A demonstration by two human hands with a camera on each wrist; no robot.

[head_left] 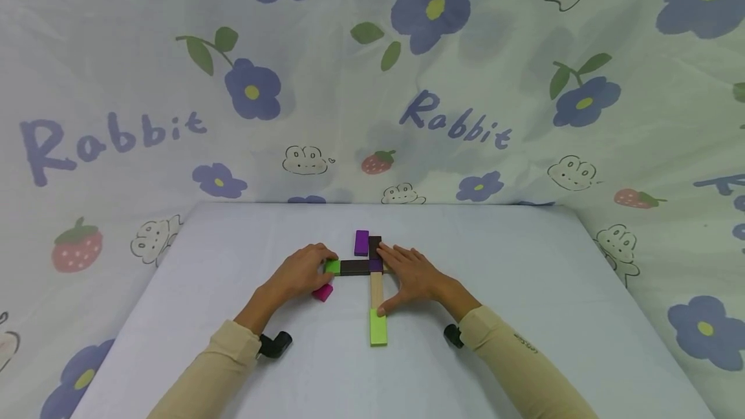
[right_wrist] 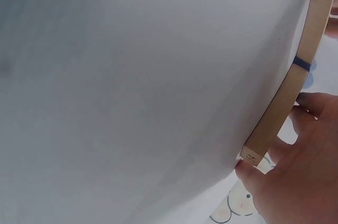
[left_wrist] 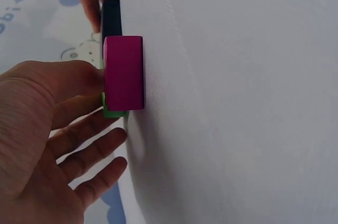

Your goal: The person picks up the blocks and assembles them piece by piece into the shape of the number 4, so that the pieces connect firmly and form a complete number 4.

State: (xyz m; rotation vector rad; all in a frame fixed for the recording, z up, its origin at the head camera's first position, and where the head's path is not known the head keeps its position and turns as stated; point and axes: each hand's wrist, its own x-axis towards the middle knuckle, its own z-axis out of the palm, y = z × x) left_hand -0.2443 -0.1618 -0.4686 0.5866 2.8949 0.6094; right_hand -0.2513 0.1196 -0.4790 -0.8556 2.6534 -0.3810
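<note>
Several coloured wooden blocks lie flat in a cross on the white table. A green block (head_left: pixel 333 267) ends its left arm, pinched between the thumb and fingers of my left hand (head_left: pixel 299 271). A magenta block (left_wrist: pixel 124 73) sits just beside that hand. Dark blocks (head_left: pixel 354 268) meet at a purple block (head_left: pixel 376 266) in the centre. A plain wood block (head_left: pixel 377 290) runs toward me to a lime block (head_left: pixel 378 328). My right hand (head_left: pixel 416 275) lies spread over the right side, fingertips by the upper dark block, thumb near the lime one, partly hiding a plain wood block (right_wrist: pixel 272 121).
A separate purple block (head_left: pixel 361 243) lies just left of the upper dark block. The white tabletop (head_left: pixel 495 244) extends around the cross. Behind it hangs a cloth (head_left: pixel 326 102) printed with flowers and rabbits. Black wrist cameras (head_left: pixel 275 344) sit below both forearms.
</note>
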